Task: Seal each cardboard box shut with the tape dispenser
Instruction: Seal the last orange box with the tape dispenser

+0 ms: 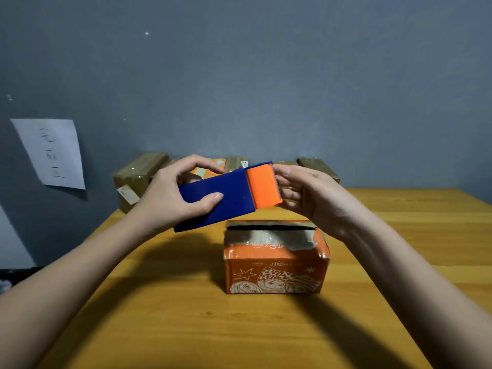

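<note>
**Above the orange box, two hands met at the dispenser**

Above the surface [399,222], both forearms reached in from the near edge and converged over the orange cardboard box [277,265], which sat at the middle of the wood with a dark gap along the far side of its top. The left hand [170,193] gripped the blue body of the tape dispenser [229,195], thumb laid across its near face and fingers curled over the far edge, holding it tilted so that the orange serrated end pointed right. The right hand [303,193] was raised palm-left at that toothed end, fingers bent toward it; whether they pinched tape could not be told. At the far edge, against the wall, lay several brown boxes [138,179]. A paper sheet [53,153] hung on the wall at left.
</note>
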